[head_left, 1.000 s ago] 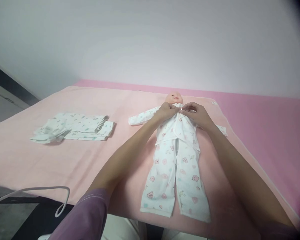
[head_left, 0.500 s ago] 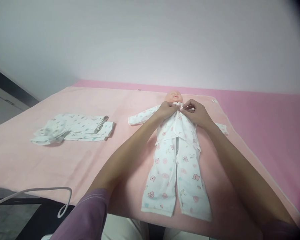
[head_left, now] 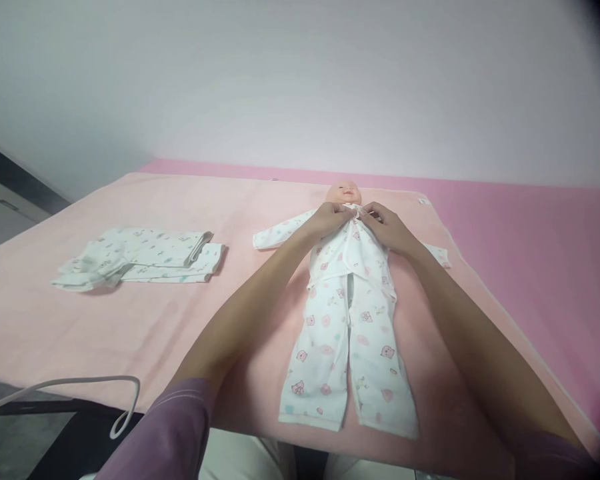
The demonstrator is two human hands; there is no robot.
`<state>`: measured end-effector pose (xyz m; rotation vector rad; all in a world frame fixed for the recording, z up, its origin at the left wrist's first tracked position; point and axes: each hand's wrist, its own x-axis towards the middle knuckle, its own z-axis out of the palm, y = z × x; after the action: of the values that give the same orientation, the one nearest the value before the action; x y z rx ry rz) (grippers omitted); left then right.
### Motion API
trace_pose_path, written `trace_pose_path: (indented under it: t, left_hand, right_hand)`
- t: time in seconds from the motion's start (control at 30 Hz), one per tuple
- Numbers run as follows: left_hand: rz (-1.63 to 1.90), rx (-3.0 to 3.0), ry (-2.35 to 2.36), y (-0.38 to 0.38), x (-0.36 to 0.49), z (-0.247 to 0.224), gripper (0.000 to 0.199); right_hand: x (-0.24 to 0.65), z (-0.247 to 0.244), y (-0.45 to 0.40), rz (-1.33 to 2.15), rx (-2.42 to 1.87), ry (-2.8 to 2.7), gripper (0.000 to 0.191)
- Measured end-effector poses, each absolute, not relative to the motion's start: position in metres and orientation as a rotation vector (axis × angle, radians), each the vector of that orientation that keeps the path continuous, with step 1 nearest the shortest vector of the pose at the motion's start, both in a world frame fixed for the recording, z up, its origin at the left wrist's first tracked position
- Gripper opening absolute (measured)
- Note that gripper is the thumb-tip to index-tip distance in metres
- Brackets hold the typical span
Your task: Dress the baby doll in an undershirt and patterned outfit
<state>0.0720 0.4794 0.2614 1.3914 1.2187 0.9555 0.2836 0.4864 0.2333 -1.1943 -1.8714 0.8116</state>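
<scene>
A baby doll (head_left: 345,193) lies face up, its head toward the wall. It wears a white printed baby shirt (head_left: 353,250) with long sleeves spread to both sides and matching baby trousers (head_left: 315,353). At the shirt's neckline, just below the doll's chin, my left hand (head_left: 330,220) pinches the fabric with closed fingers. Close beside it, my right hand (head_left: 384,225) pinches the other side of the same neckline, thumb and forefinger together. Any fastener between the fingertips is too small to make out.
Folded white printed baby clothes (head_left: 155,250) lie to the left on a pink blanket (head_left: 220,207). Pink table surface (head_left: 530,267) shows to the right and along the wall (head_left: 300,87). A white cable (head_left: 80,381) loops at the lower left edge.
The whole view has shifted slightly, so everything sits a little further left. My fingertips have drawn slightly closer together at the shirt's neckline.
</scene>
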Motion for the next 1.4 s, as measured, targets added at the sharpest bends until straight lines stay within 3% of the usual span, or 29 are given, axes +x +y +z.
trace_pose_path:
  t: [0.47, 0.6, 0.7, 0.97, 1.4]
  left_hand:
    - [0.982, 1.516, 1.271, 0.488, 0.074, 0.247, 0.033]
    - [1.002, 1.628, 1.338, 0.491, 0.071, 0.244, 0.015]
    - [1.059, 1.740, 1.446, 0.495, 0.065, 0.244, 0.015]
    - [1.004, 2.023, 1.563, 0.516, 0.062, 0.250, 0.010]
    - [1.237, 2.182, 1.254, 0.529, 0.062, 0.234, 0.017]
  right_hand:
    - [0.283, 0.224, 0.493, 0.905, -1.065, -1.837, 0.053]
    - [0.285, 0.223, 0.495, 0.694, -1.196, -1.830, 0.041]
    - [0.287, 0.226, 0.502, 0.550, -1.249, -1.797, 0.034]
    - [0.288, 0.254, 0.536, 0.767, -1.347, -1.982, 0.023]
    - [0.274, 0.225, 0.549, 0.897, -0.998, -1.639, 0.057]
